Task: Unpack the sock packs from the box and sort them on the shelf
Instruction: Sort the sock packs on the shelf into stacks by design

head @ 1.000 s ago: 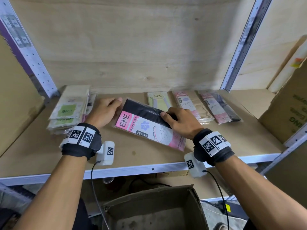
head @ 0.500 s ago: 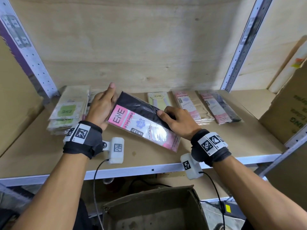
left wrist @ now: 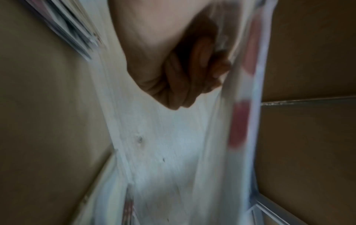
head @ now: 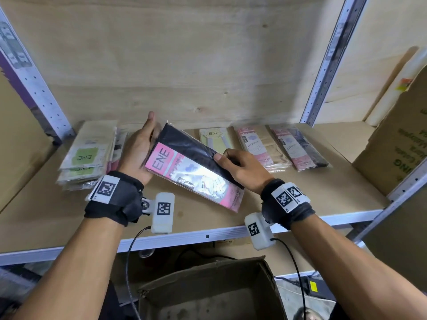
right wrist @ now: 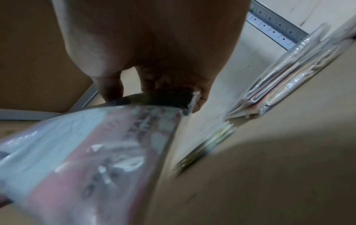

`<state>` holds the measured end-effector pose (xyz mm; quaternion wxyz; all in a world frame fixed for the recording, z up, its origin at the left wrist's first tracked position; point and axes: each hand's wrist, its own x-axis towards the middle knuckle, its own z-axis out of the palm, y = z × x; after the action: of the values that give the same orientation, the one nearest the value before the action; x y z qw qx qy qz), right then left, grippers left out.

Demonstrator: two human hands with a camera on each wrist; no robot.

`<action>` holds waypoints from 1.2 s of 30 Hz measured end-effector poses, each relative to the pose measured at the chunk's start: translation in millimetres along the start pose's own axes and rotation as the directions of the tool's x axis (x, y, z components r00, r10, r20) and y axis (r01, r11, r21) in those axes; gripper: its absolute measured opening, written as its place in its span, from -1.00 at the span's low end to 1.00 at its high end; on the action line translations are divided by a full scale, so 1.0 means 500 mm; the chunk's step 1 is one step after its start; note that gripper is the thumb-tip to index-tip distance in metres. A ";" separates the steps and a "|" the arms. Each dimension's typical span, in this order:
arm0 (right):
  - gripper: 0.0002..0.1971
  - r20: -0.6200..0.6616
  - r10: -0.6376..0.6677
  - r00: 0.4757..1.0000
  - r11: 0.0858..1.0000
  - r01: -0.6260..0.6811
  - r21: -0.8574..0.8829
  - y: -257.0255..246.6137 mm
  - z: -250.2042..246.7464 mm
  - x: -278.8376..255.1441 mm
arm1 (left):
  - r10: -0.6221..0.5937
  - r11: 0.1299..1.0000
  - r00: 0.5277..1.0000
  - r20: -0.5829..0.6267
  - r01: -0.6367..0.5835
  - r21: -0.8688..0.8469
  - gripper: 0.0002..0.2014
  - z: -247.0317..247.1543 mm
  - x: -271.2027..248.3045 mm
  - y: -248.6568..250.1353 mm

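Observation:
A bundle of pink-and-black ENE sock packs [head: 194, 174] is held tilted above the shelf board [head: 323, 181], between both hands. My left hand [head: 136, 155] grips its far left end, one finger pointing up along the edge. In the blurred left wrist view the left hand [left wrist: 179, 73] has its fingers curled against the clear wrapper [left wrist: 240, 121]. My right hand [head: 242, 167] pinches the black right edge, thumb on top. The right wrist view shows that hand [right wrist: 154, 76] pinching the pack [right wrist: 96, 152].
A stack of green ENE packs [head: 80, 158] lies at the left. A yellow pack [head: 215, 137], beige-pink packs [head: 258, 146] and pink-black packs [head: 298, 146] lie along the back. An open cardboard box [head: 208, 292] stands below the shelf. Another carton [head: 397, 139] leans at the right.
The bundle lay flat on the shelf under both hands; it has been lifted and tilted up. My left hand turned from flat to upright at the bundle's end.

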<state>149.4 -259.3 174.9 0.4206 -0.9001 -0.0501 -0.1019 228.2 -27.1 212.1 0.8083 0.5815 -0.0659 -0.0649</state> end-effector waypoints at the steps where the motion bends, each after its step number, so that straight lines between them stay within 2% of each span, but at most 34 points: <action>1: -0.49 0.002 0.006 1.000 1.000 -0.006 -0.001 0.001 -0.002 0.000 | -0.020 0.999 0.999 0.033 0.019 0.033 -0.43 -0.010 0.003 0.001; 3: -0.51 0.015 0.036 0.999 0.999 -0.036 0.014 0.002 -0.006 0.000 | -0.065 0.997 0.994 0.087 0.061 0.057 -0.31 -0.035 0.006 0.006; 4: -0.53 0.024 0.061 0.998 0.997 -0.062 0.041 0.003 -0.007 0.001 | -0.052 0.998 0.996 0.070 0.050 0.035 -0.24 -0.047 0.010 0.005; 6: -0.54 0.014 0.138 0.990 0.981 -0.138 0.133 0.004 -0.006 0.004 | 0.001 1.000 1.000 0.023 -0.001 -0.028 -0.24 -0.055 0.008 0.005; 7: -0.52 -0.005 0.186 0.983 0.965 -0.181 0.189 0.004 -0.004 0.007 | -0.001 1.000 1.000 0.014 0.001 -0.007 -0.23 -0.050 0.004 0.002; 9: -0.49 -0.045 0.269 0.962 0.913 -0.239 0.330 0.002 0.004 0.015 | -0.049 0.985 0.999 0.014 0.046 0.167 -0.17 -0.023 -0.003 -0.019; 11: -0.50 -0.082 0.321 0.943 0.855 -0.252 0.454 -0.003 0.017 0.023 | -0.078 0.930 0.996 0.038 0.059 0.364 -0.24 0.012 -0.016 -0.045; 13: -0.52 -0.116 0.360 0.926 0.824 -0.257 0.504 -0.009 0.030 0.029 | -0.054 0.873 0.997 0.054 0.020 0.487 -0.38 0.042 -0.031 -0.067; 16: -0.53 -0.181 0.377 0.908 0.869 -0.279 0.410 -0.024 0.049 0.032 | 0.087 0.787 0.996 0.003 -0.071 0.613 -0.48 0.071 -0.040 -0.083; 19: -0.45 -0.290 0.331 0.898 0.935 -0.271 0.231 -0.041 0.066 0.024 | 0.206 0.671 0.976 -0.078 -0.082 0.737 -0.62 0.088 -0.042 -0.088; 22: -0.42 -0.343 0.295 0.892 0.952 -0.246 0.180 -0.054 0.075 0.019 | 0.319 0.593 0.944 -0.088 -0.126 0.795 -0.60 0.097 -0.042 -0.094; 24: -0.44 -0.347 0.296 0.890 0.950 -0.236 0.204 -0.056 0.071 0.021 | 0.365 0.615 0.926 -0.098 -0.161 0.772 -0.62 0.099 -0.041 -0.092; 26: -0.51 -0.311 0.320 0.895 0.919 -0.215 0.329 -0.056 0.067 0.025 | 0.391 0.686 0.915 -0.099 -0.219 0.694 -0.69 0.099 -0.037 -0.091; 30: -0.65 -0.219 0.402 0.889 0.757 -0.188 0.625 -0.050 0.076 0.026 | 0.387 0.787 0.916 -0.105 -0.268 0.556 -0.73 0.101 -0.035 -0.099; 31: -0.66 -0.245 0.400 0.883 0.759 -0.169 0.629 -0.045 0.078 0.026 | 0.376 0.798 0.920 -0.109 -0.262 0.542 -0.70 0.100 -0.034 -0.101; 34: -0.58 -0.323 0.290 0.901 0.878 -0.115 0.465 -0.036 0.073 0.026 | 0.303 0.792 0.950 -0.071 -0.209 0.574 -0.63 0.085 -0.027 -0.097; 36: -0.55 -0.276 0.219 0.936 0.923 -0.108 0.368 -0.029 0.065 0.026 | 0.241 0.771 0.970 -0.040 -0.166 0.615 -0.57 0.070 -0.020 -0.085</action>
<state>164.3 -225.0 168.1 0.5824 -0.7851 0.0760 -0.1964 210.6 -71.6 182.4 0.5834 0.8021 -0.0987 0.0816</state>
